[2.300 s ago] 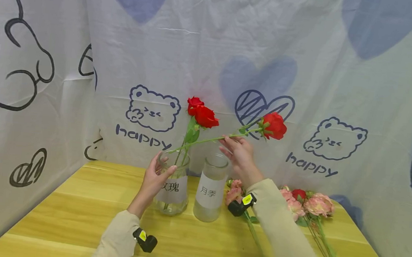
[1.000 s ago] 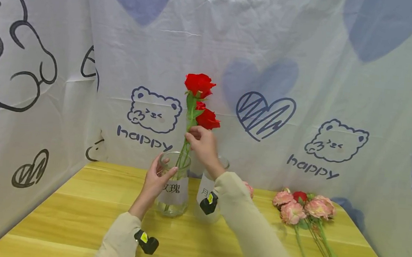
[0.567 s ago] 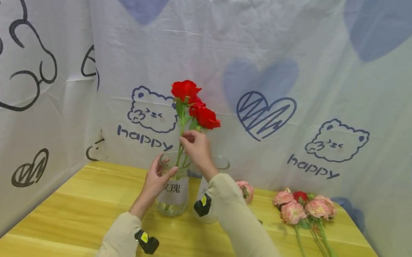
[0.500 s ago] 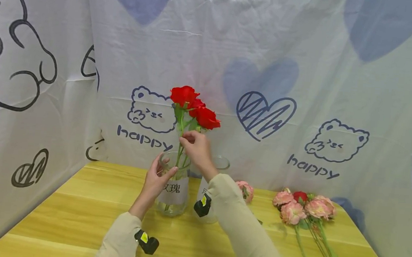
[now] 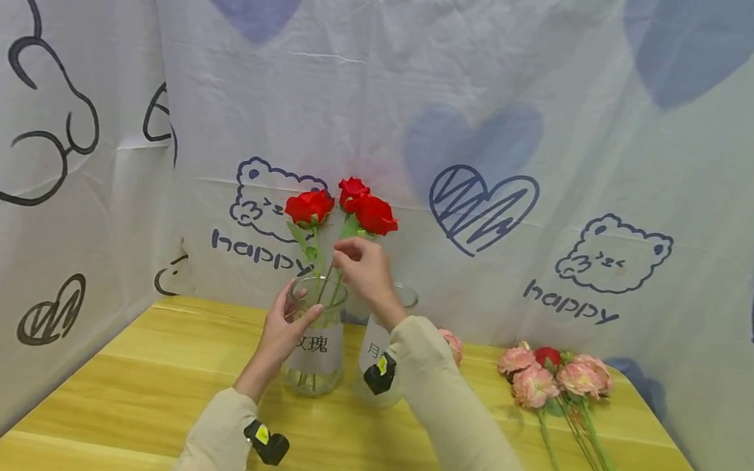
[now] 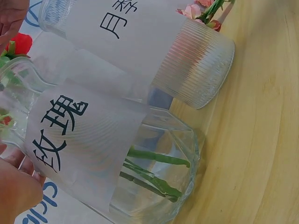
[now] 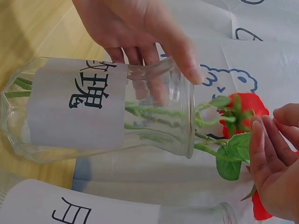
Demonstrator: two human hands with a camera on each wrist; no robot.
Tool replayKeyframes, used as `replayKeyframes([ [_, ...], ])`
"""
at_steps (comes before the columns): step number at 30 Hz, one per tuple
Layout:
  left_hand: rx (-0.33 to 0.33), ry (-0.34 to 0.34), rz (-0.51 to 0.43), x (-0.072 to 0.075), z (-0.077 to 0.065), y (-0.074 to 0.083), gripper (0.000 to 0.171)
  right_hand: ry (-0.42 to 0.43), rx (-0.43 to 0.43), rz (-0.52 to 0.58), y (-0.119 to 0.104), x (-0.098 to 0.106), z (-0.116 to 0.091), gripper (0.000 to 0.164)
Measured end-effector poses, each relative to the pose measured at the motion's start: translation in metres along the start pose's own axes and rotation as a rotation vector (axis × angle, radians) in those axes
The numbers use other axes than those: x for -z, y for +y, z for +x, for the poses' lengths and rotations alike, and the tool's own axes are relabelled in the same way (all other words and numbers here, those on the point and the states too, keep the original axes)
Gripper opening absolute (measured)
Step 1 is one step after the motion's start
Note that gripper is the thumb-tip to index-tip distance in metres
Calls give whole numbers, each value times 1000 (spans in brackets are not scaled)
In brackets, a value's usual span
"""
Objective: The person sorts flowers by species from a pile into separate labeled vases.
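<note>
My left hand (image 5: 288, 329) grips the neck of a glass vase (image 5: 312, 383) with a white label, thumb in front and fingers round the far side. Three red roses stand in it: one rose (image 5: 310, 207) leans left, while two others, a small rose (image 5: 352, 192) and a larger rose (image 5: 376, 214), lean right. Their green stems (image 6: 156, 161) reach near the vase bottom in the left wrist view. Just above the rim, my right hand (image 5: 367, 268) is beside the stems, its fingers loosely bent. In the right wrist view no stem shows between its fingertips (image 7: 257, 128).
A second labelled glass vase (image 6: 196, 65) stands close on the right, partly behind the right forearm. Pink flowers (image 5: 535, 384) and a red bloom (image 5: 548, 357) lie farther right on the wooden table (image 5: 134, 394). Another pink flower (image 5: 452, 344) lies behind the right sleeve. A printed cloth (image 5: 561, 132) hangs behind.
My right hand carried a rose from the right, upright over the labelled vase, and its stem went down inside. The rose has since dropped lower and tilted left, out of my fingers. My left hand stayed put.
</note>
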State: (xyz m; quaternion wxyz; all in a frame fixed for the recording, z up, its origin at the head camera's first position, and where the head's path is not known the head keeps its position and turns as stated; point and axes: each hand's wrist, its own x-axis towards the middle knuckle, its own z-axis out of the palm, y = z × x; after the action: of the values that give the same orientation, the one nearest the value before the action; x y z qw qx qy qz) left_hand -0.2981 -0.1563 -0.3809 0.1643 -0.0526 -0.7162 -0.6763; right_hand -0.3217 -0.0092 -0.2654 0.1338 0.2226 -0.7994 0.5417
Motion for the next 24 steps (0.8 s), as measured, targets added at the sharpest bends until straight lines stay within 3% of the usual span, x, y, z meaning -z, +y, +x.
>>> replayKeyframes([
  [12,0,2,-4,-1,0,-1,80,-17,52,49,8,12,-4,21],
  [19,3,-7,0,0,-1,-2,80,39,102,-36,12,24,-5,18],
  [24,10,-12,4,1,0,-1,81,45,84,-56,14,40,-5,20],
])
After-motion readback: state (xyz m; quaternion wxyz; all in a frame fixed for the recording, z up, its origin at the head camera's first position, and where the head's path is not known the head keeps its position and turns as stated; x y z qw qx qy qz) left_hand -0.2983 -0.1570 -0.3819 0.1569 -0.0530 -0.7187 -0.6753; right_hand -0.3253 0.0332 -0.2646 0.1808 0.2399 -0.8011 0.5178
